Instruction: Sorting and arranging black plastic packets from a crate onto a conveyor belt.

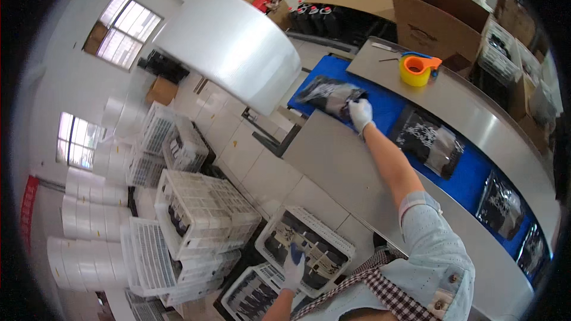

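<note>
My right hand (359,113), in a white glove, grips the end of a black printed plastic pouch (329,94) at the far end of the blue conveyor belt (379,113). Nearer along the belt lie several more black pouches, the closest a pouch with a grey panel (427,139). My left hand (295,267), also gloved, reaches down over a white plastic crate (332,240) of dark packages with beige labels; it overlaps the packages, and whether its fingers hold one cannot be told. Beside it stands another white crate (229,298) of dark pouches.
An orange and yellow tape dispenser (415,70) sits on the steel ledge (468,104) beyond the belt, near an open cardboard box (439,22). A large roll of white film (236,44) stands past the belt's end. Stacked white crates (209,214) and more rolls (89,263) are at left.
</note>
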Demonstrator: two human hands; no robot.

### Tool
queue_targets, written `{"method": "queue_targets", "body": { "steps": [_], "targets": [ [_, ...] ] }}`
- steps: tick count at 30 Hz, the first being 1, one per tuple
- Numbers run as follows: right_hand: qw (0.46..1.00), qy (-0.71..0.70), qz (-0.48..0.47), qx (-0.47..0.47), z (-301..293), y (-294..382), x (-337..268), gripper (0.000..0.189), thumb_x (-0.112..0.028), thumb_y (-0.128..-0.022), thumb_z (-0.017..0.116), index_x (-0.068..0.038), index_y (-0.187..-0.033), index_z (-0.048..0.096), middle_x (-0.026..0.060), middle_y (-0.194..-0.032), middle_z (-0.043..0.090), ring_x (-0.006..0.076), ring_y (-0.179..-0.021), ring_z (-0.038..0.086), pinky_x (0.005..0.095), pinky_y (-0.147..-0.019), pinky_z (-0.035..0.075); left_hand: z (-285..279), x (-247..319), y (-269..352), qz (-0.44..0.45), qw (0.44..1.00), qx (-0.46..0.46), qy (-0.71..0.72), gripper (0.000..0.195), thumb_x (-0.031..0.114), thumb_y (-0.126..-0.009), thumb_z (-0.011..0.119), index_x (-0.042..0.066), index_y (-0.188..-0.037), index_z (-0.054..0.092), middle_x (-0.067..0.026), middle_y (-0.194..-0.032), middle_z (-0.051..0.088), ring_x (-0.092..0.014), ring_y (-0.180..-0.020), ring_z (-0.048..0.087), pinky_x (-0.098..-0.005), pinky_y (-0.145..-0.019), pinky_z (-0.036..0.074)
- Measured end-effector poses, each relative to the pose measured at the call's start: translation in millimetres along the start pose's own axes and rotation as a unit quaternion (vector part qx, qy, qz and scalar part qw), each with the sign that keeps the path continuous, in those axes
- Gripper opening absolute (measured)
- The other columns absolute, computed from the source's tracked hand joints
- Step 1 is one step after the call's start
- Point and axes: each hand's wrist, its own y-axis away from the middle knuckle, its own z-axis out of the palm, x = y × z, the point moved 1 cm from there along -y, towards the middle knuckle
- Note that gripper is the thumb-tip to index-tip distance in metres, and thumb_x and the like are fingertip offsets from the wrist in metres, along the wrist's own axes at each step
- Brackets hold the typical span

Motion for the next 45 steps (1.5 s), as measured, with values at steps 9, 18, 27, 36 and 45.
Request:
{"method": "queue_targets", "body": {
  "steps": [9, 18, 27, 36, 45],
  "targets": [
    [0.993, 0.099, -0.049, 0.043, -13, -2, -3, 0.069, -0.046, -0.078, 0.058, 0.01, -0.116, 0.045, 0.0267, -0.118, 0.049, 0.0362, -0.11, 0.048, 0.0372, -0.094, 0.036, 28, -162, 201, -0.433, 0.897, -0.017, 0.084, 0.044, 0.035, -0.081, 0.055, 0.005, -0.113, 0.054, -0.0164, -0.103, 0.061, -0.031, -0.099, 0.056, -0.0364, -0.082, 0.042],
    [0.878, -0.08, -0.266, -0.391, 64, 233, -39, 0.018, -0.006, -0.081, 0.06, -0.002, -0.099, 0.059, 0.0054, -0.086, 0.063, 0.0107, -0.073, 0.057, 0.0238, -0.068, 0.046, 136, -213, 323, -0.646, 0.736, -0.087, 0.181, 0.069, 0.055, -0.074, 0.051, 0.001, -0.117, 0.051, -0.0237, -0.12, 0.049, -0.036, -0.114, 0.045, -0.0405, -0.092, 0.038],
    [0.629, 0.137, -0.434, -0.631, 144, 527, -44, 0.044, -0.019, -0.073, 0.066, -0.004, -0.111, 0.049, 0.0174, -0.104, 0.053, 0.0328, -0.096, 0.052, 0.0408, -0.082, 0.042, 109, -341, 362, -0.649, 0.709, -0.028, 0.273, 0.062, 0.051, -0.079, 0.05, 0.001, -0.115, 0.052, -0.0234, -0.112, 0.054, -0.03, -0.106, 0.053, -0.0401, -0.087, 0.042],
    [0.169, 0.38, -0.515, -0.75, 256, 820, 80, 0.068, -0.037, -0.081, 0.054, 0.001, -0.131, 0.03, 0.0203, -0.124, 0.044, 0.0303, -0.113, 0.045, 0.0362, -0.093, 0.038, 22, -531, 206, -0.486, 0.46, 0.308, 0.676, 0.043, 0.037, -0.091, 0.041, 0.0, -0.108, 0.054, -0.0153, -0.099, 0.06, -0.024, -0.085, 0.061, -0.0345, -0.072, 0.05],
    [0.085, 0.486, -0.617, -0.613, 339, 902, 237, 0.06, -0.015, -0.083, 0.048, 0.003, -0.135, 0.023, 0.0282, -0.123, 0.042, 0.0436, -0.103, 0.049, 0.0411, -0.078, 0.047, 91, -600, 138, -0.412, 0.281, 0.248, 0.83, 0.05, 0.041, -0.091, 0.04, -0.001, -0.116, 0.046, -0.0145, -0.105, 0.057, -0.026, -0.092, 0.056, -0.0343, -0.079, 0.048]
  ]
}}
